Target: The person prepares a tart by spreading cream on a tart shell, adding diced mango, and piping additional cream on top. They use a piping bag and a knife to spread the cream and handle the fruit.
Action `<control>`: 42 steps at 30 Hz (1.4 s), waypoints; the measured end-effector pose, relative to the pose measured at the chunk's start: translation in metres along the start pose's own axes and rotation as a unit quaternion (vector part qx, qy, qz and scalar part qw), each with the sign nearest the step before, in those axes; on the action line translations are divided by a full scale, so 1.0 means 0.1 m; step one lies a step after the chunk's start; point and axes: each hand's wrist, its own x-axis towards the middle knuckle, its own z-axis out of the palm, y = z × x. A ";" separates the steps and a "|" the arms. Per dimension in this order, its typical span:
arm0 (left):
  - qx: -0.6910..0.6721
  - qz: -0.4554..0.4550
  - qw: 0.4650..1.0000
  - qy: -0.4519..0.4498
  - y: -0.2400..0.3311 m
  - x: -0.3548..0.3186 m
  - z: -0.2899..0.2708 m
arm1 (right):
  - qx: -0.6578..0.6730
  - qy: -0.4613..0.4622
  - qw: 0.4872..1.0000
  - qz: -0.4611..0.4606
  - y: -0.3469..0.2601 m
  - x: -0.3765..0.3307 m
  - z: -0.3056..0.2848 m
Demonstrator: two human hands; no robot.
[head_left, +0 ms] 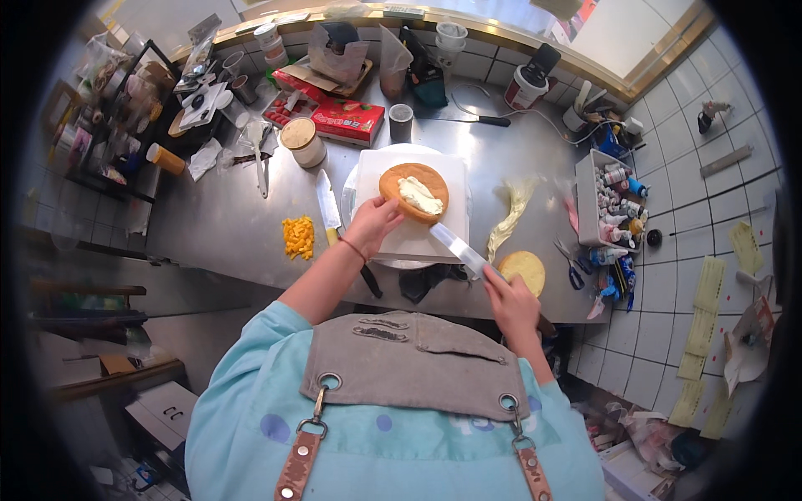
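Note:
A round, brown-topped sponge cake layer (pixel 390 180) with a mound of white cream (pixel 420 195) lies on a white square board (pixel 451 171). My left hand (pixel 376 224) has its fingers curled at the cake's near left edge, touching it. With my right hand (pixel 511 302) I grip an icing spatula (pixel 458 249), its flat blade reaching the cake's near edge. Partly behind that hand is a second, pale yellow sponge layer (pixel 526 269). Diced yellow fruit (pixel 297 238) sits in a small pile left of my left forearm, and a knife (pixel 327 199) lies between pile and board.
Toward the back are a tan-lidded jar (pixel 302 144), a red box (pixel 351 121), a dark cup (pixel 401 123) and a black-handled knife (pixel 480 120). On the right lie a cream-smeared piping bag (pixel 510 219), scissors (pixel 574 269) and a bin of small bottles (pixel 595 196).

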 end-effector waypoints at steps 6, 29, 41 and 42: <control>0.148 0.025 0.987 0.063 -0.10 -0.52 -0.20 | -0.007 0.055 0.996 0.074 0.18 -0.27 -0.58; 0.838 0.284 0.465 0.031 -0.72 -0.83 -0.15 | 0.107 -0.072 0.987 0.094 -0.44 0.42 0.53; 0.895 0.058 0.431 -0.097 0.37 -1.03 -0.50 | 0.130 -0.056 0.982 0.125 -0.38 0.54 0.57; 0.883 0.094 0.444 -0.120 0.27 -0.94 -0.60 | 0.129 -0.057 0.982 0.123 -0.38 0.54 0.57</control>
